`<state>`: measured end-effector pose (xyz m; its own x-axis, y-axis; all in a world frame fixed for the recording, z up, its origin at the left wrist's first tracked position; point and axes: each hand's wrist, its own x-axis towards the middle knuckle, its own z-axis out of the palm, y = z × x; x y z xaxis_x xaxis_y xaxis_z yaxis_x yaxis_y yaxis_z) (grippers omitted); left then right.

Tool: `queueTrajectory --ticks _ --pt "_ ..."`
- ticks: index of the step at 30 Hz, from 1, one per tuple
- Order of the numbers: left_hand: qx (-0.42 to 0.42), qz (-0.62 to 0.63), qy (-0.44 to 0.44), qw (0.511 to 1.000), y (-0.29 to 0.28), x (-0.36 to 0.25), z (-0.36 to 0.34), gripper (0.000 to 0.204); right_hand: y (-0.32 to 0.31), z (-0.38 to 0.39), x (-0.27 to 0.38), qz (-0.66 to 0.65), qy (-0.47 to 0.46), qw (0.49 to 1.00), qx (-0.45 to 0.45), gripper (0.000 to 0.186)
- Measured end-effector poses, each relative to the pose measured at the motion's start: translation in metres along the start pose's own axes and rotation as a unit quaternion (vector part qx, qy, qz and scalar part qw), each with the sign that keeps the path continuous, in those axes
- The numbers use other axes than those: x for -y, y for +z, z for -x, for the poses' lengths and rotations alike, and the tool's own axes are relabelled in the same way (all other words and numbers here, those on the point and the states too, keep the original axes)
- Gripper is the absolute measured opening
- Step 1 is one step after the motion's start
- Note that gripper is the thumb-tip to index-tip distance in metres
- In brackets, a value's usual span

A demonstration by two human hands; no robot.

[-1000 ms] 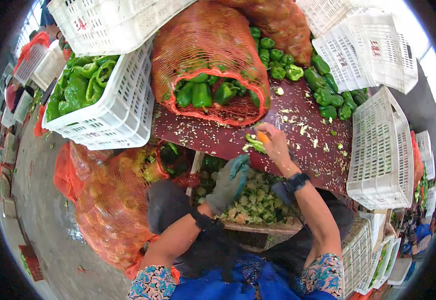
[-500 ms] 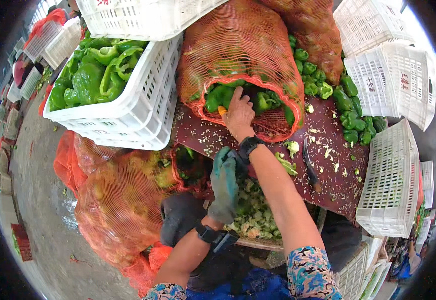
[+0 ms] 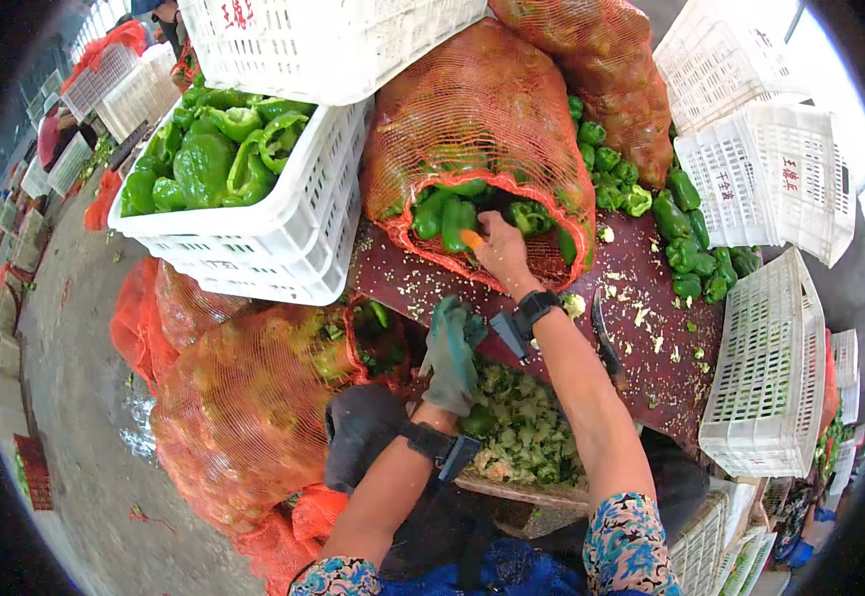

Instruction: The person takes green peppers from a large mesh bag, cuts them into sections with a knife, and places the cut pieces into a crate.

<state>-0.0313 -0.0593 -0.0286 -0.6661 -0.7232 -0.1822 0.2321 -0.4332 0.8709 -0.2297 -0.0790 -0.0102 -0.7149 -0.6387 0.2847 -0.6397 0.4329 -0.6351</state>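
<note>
Table point(image 3: 686, 392) lies beside my right hand point(image 3: 502, 250); I can't tell if it's pinching the pepper point(image 3: 457, 224), best cupped gently.

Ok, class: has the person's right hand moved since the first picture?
Yes. Judged against the sack, the right hand has moved forward and left, from over the table to the sack's mouth.

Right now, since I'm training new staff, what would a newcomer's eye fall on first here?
First, the big orange mesh sack at upper centre, open on green peppers, the bare right hand in its mouth. Then the white crate at upper left, heaped with more peppers. Below the sack, the gloved left hand is near a bin of pale trimmings.
</note>
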Motion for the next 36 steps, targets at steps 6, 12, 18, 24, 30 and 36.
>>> queueTrajectory --ticks 6,12,18,24,30,36 --pt "0.037 -0.152 0.042 0.987 -0.015 0.008 0.012 0.033 0.016 0.003 0.035 0.058 0.064 0.996 -0.004 0.083" --pt "-0.018 -0.024 -0.012 0.999 -0.007 -0.006 0.001 0.039 0.029 -0.011 0.038 0.07 0.037 0.985 -0.153 0.076" --pt "0.06 0.098 -0.009 0.993 -0.002 -0.011 -0.002 0.036 0.013 -0.068 0.029 0.042 -0.017 0.984 -0.17 0.06" --pt "0.041 0.235 -0.132 0.962 0.004 -0.015 -0.001 0.037 -0.017 -0.108 0.05 0.123 0.162 0.977 0.067 0.065" --pt "0.044 0.271 -0.145 0.95 0.004 -0.02 -0.001 0.039 -0.008 -0.107 0.053 0.114 0.126 0.984 0.051 0.068" --pt "0.05 0.247 -0.125 0.96 0.003 -0.019 -0.003 0.04 0.007 -0.104 0.053 0.03 0.166 0.985 0.034 0.058"
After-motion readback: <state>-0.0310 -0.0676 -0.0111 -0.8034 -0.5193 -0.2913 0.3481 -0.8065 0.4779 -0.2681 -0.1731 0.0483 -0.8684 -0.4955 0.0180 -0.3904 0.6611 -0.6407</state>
